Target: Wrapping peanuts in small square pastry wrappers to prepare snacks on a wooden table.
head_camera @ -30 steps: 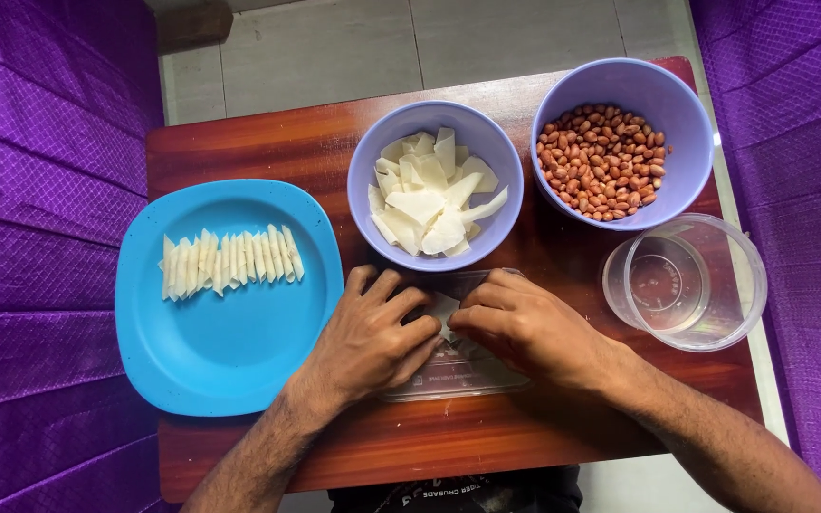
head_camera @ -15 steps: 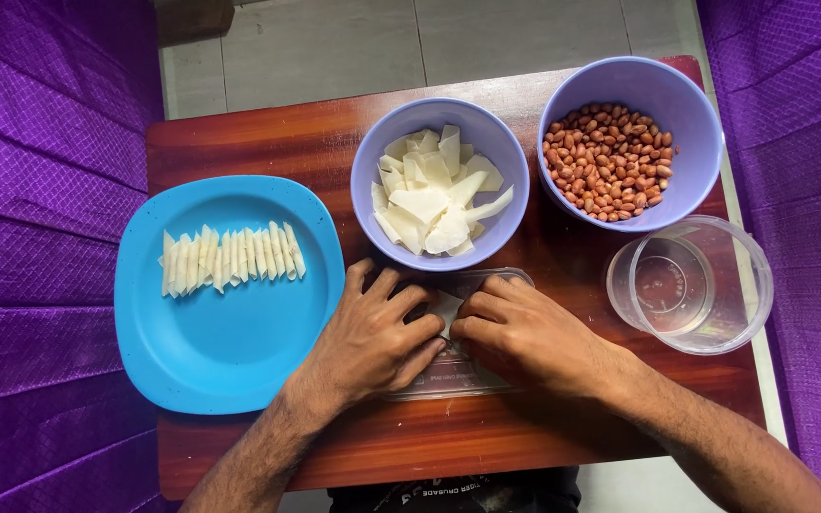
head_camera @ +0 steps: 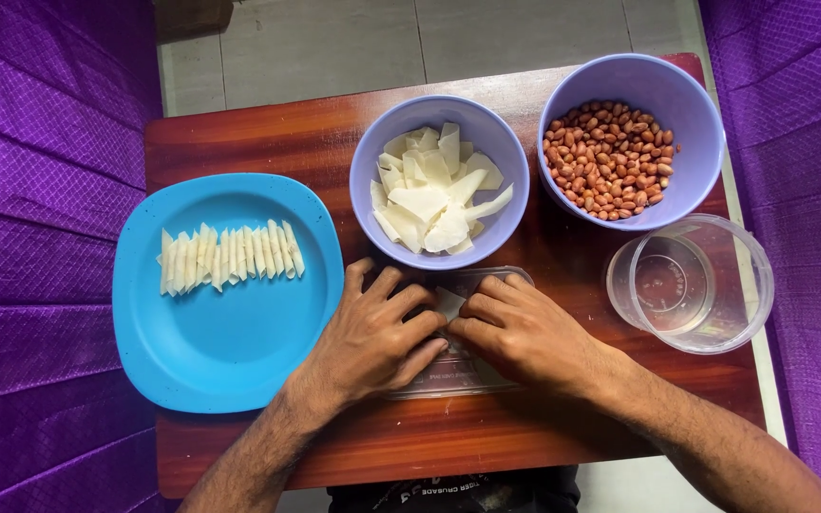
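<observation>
My left hand [head_camera: 377, 332] and my right hand [head_camera: 523, 331] rest side by side on a clear plastic tray [head_camera: 467, 375] at the table's front. Their fingertips meet over a small white piece [head_camera: 449, 302], pinching it between them. Just beyond the hands stands a lilac bowl [head_camera: 372, 157] with several pale white wrapper pieces [head_camera: 434, 190]. A blue plate [head_camera: 230, 323] at the left carries a row of several rolled white pieces [head_camera: 228, 255].
A second lilac bowl [head_camera: 691, 104] full of peanuts [head_camera: 610, 157] stands at the back right. A clear plastic cup [head_camera: 691, 283] sits at the right, in front of it. Everything stands on a small red-brown wooden table [head_camera: 268, 133] between purple cushions [head_camera: 40, 190].
Both hands stay on the tray; the fingers have shifted slightly around the white piece. The view has drifted a little.
</observation>
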